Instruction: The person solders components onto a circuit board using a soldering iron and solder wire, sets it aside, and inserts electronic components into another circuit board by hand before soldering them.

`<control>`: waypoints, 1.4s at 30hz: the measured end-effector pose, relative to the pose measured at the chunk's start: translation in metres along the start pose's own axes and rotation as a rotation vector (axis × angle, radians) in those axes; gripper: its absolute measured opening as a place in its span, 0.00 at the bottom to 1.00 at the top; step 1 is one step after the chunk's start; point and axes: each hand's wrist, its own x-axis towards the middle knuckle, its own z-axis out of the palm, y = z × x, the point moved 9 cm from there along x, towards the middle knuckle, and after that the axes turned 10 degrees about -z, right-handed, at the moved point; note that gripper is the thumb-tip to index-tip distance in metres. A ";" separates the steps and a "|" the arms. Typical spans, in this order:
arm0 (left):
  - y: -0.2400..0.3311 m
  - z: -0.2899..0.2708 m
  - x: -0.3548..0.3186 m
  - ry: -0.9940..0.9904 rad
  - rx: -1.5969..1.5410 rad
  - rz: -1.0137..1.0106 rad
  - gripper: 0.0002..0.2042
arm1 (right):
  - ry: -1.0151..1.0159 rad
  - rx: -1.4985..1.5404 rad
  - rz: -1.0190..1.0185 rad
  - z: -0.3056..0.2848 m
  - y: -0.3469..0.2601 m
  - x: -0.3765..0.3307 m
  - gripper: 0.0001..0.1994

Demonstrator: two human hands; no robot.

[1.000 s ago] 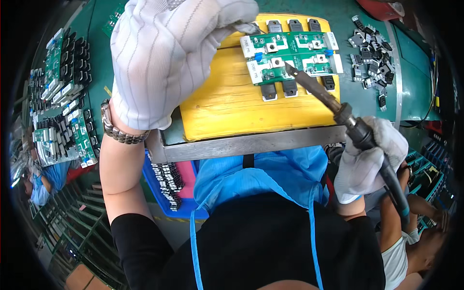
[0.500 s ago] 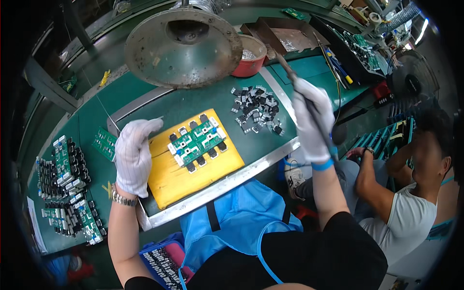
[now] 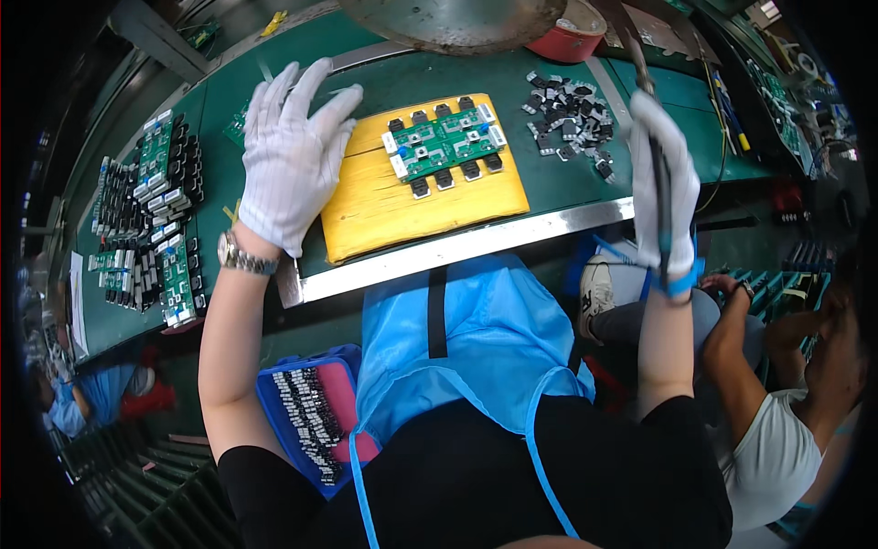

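Note:
My left hand [image 3: 294,165], in a white striped glove, hovers at the left edge of a yellow board [image 3: 412,229] with its fingers spread and nothing in them. On that board lies a green circuit board [image 3: 444,145] with black tabbed components along both long sides and white connectors at its ends. My right hand [image 3: 666,188], gloved and slightly blurred, is closed round the dark handle of a soldering iron [image 3: 632,44]. Its metal shaft points away from me, and the tip is out of view. Left of this hand is a heap of loose black components [image 3: 569,114].
Stacked finished-looking boards [image 3: 163,169] stand at the left. A metal hood [image 3: 453,23] hangs over the far side, beside a red tin [image 3: 572,41]. A metal strip [image 3: 476,240] edges the bench. Below sits a blue box [image 3: 285,430] of components. Another person [image 3: 773,439] sits at the right.
My left hand has gone from curled fingers to spread ones. My right hand still grips the soldering iron. The whole view has shifted, so the bench appears higher and farther right.

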 end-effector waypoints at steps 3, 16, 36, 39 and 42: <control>0.010 -0.002 -0.010 -0.051 0.055 0.025 0.15 | -0.094 0.193 0.049 0.013 -0.037 -0.039 0.15; -0.012 0.028 -0.013 -0.265 -0.189 -0.231 0.12 | -0.235 0.037 -0.149 0.055 -0.080 -0.036 0.28; -0.053 0.045 -0.027 -0.464 -0.605 -0.527 0.10 | -0.146 0.092 -0.179 0.061 -0.068 -0.020 0.25; -0.051 0.044 -0.026 -0.437 -0.606 -0.516 0.08 | -0.106 0.235 -0.107 0.062 -0.061 -0.017 0.25; -0.048 0.040 -0.026 -0.382 -0.574 -0.496 0.07 | -0.097 0.353 -0.070 0.074 -0.055 -0.010 0.25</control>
